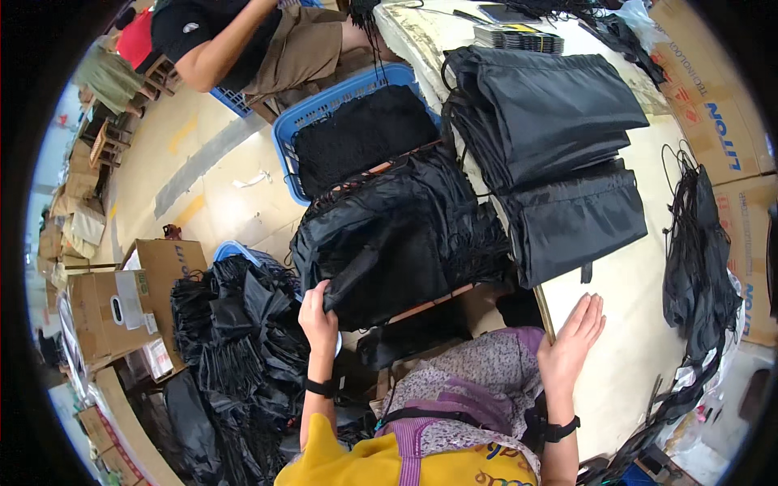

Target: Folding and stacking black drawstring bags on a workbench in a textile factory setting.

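At the left side of a heap of black drawstring bags (385,243), my left hand (318,314) has its fingers closed on the edge of a black bag. The heap rests on a reddish-brown support that shows along its near edge. My right hand (572,340) lies on the pale table (628,348) at its left edge, fingers stretched out and holding nothing. Just beyond it are two stacks of black drawstring bags, a larger far stack (551,117) and a smaller near stack (577,219), with loose cords at their left side.
A blue basket (285,134) holds black cords behind the heap. More black bags (235,324) are piled at the left beside cardboard boxes (105,312). Dark corded bags (698,259) hang at the table's right. Another person (231,49) sits at the far left.
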Demonstrator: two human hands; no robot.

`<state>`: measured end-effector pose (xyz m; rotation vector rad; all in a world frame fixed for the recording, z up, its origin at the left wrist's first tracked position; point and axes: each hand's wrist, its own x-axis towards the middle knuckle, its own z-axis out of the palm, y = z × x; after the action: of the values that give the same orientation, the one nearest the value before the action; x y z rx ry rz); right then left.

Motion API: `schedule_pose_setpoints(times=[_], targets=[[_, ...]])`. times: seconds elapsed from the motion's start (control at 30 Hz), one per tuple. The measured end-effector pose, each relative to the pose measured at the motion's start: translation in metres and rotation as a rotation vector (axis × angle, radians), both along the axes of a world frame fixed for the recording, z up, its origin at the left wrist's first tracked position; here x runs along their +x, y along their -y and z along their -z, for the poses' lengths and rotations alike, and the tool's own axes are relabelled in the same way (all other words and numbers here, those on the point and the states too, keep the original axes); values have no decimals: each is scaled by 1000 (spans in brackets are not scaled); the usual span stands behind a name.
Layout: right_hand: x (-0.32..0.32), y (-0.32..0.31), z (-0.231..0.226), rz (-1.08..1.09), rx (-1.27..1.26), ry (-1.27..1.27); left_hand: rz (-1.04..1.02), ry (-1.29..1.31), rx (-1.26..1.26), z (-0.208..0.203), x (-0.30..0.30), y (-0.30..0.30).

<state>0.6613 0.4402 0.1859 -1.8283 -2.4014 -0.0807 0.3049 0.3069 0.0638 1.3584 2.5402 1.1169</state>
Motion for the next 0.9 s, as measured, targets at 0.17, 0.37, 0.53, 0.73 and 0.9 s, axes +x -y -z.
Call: schedule_pose_setpoints(times=[0.17, 0.37, 0.53, 0.73, 0.9], targets=[[3, -1, 12, 3, 30, -43, 119, 34, 37, 6, 11, 3], [6, 5, 12, 45, -3, 20, -318, 63, -511, 143, -69, 6], [-3, 6, 14, 3, 5, -23, -321, 700, -380, 211, -149, 59], [8, 0, 16, 28, 16, 7, -52, 554, -564, 26, -73, 15], [8, 4, 12, -15, 20, -72, 122, 943, -244, -152, -19, 28]])
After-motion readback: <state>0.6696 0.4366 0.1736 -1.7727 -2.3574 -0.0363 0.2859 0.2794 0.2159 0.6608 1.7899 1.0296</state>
